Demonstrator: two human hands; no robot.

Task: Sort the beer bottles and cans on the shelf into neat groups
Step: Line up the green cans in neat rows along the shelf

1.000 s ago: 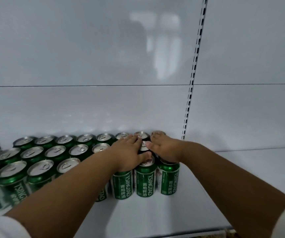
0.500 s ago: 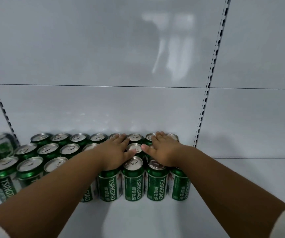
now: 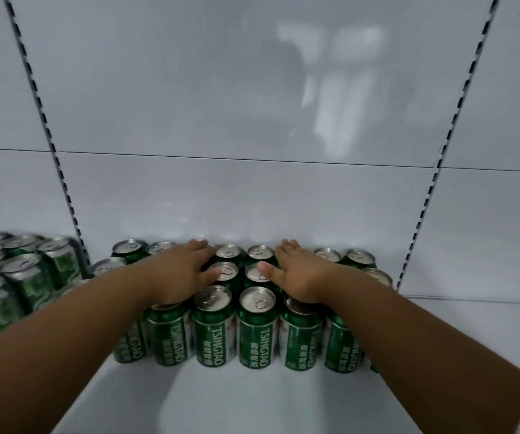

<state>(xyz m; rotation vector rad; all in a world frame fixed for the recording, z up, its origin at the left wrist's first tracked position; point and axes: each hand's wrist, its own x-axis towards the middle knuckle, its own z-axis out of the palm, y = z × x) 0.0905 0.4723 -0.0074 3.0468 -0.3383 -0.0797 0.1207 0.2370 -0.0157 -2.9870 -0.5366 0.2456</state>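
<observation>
Several green Tsingtao beer cans (image 3: 257, 327) stand upright in tight rows on the white shelf (image 3: 252, 402), against its back panel. My left hand (image 3: 178, 270) lies flat on the can tops left of the middle, fingers straight and pointing back. My right hand (image 3: 298, 274) lies flat on the can tops right of the middle, thumb touching a middle-row can. Both arms cover part of the outer cans.
A second block of green cans (image 3: 17, 277) stands in the neighbouring bay at far left, behind a slotted upright (image 3: 61, 170). Another slotted upright (image 3: 424, 198) bounds the bay on the right. Bare white shelf lies right of the cans and in front of them.
The view has swung left, so the cans and right upright sit further right in the frame. My hands have spread apart across the can tops, uncovering two columns between them.
</observation>
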